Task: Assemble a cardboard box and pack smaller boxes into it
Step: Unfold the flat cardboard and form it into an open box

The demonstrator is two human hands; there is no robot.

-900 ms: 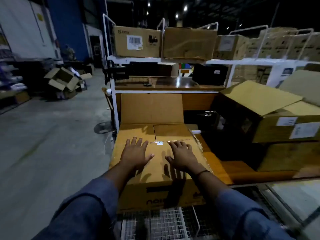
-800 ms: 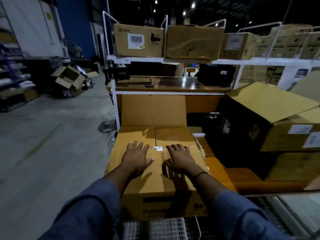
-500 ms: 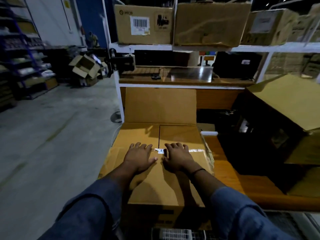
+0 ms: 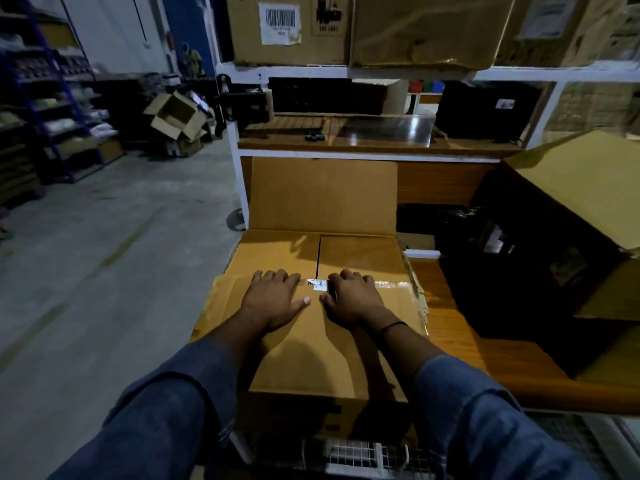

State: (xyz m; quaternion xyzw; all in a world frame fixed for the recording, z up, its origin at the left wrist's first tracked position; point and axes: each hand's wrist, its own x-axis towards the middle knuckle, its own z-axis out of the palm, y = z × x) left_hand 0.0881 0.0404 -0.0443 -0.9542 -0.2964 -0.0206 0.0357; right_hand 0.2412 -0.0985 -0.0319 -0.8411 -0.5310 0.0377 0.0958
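1. The cardboard box (image 4: pixel 311 358) is seen at the left end of the wooden worktop (image 4: pixel 460 341), above a wire-mesh frame (image 4: pixel 353 452). Which of the two carries it cannot be told.
2. The left hand (image 4: pixel 275 299) and right hand (image 4: pixel 353 301) are laid flat on the near flap (image 4: pixel 304 341), fingers straight and thumbs close together. Nothing is gripped or pinched.
3. Two inner flaps (image 4: pixel 277 252) are folded down and meet at a dark seam, while the far flap (image 4: pixel 322 195) stands upright.
4. Assembly is judged unfinished, since no fresh tape is seen across the seam.
5. If the pressure is lifted before the far flap is brought down, the near flap may spring up.
6. A crinkled strip of old tape (image 4: pixel 391 284) and a white label scrap (image 4: pixel 318 284) lie along the flap's edge. New tape laid over them could bond poorly, and a weak closure could give way under a load.
7. Hard pressing at the middle could buckle the inner flaps inward, as no support beneath them is visible.
8. The box's left side borders open floor, so a sideways shove could tip it off.
9. No smaller boxes can be identified for packing.
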